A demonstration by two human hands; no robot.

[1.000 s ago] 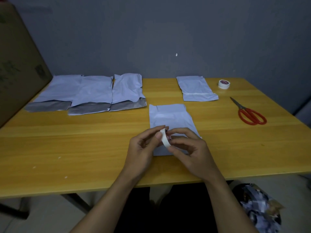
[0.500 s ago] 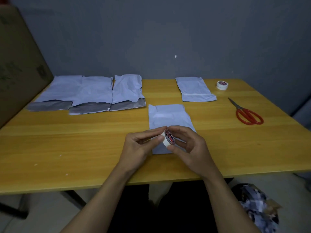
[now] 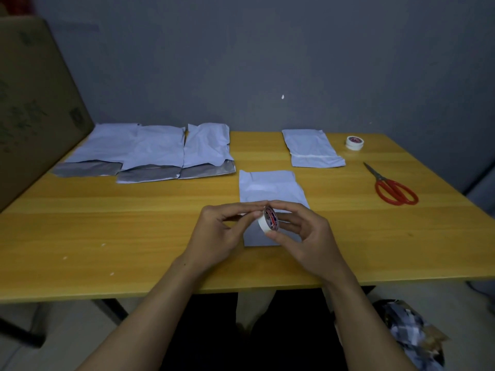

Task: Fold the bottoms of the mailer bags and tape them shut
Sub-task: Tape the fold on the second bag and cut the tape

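Left hand point(image 3: 222, 235), right hand point(image 3: 312, 238) pinch tape roll point(image 3: 263, 225) upright, core facing right.

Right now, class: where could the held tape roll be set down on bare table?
Free: the near-left tabletop between the three unsealed mailers and the front edge; the strip between the middle mailer and the scissors. Crowded: the back-left corner.

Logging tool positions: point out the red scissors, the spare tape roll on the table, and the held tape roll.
red scissors point(image 3: 383, 181), head view, where the red handles meet.
spare tape roll point(image 3: 354, 142), head view, its top face.
held tape roll point(image 3: 263, 225), head view, its white outer band.
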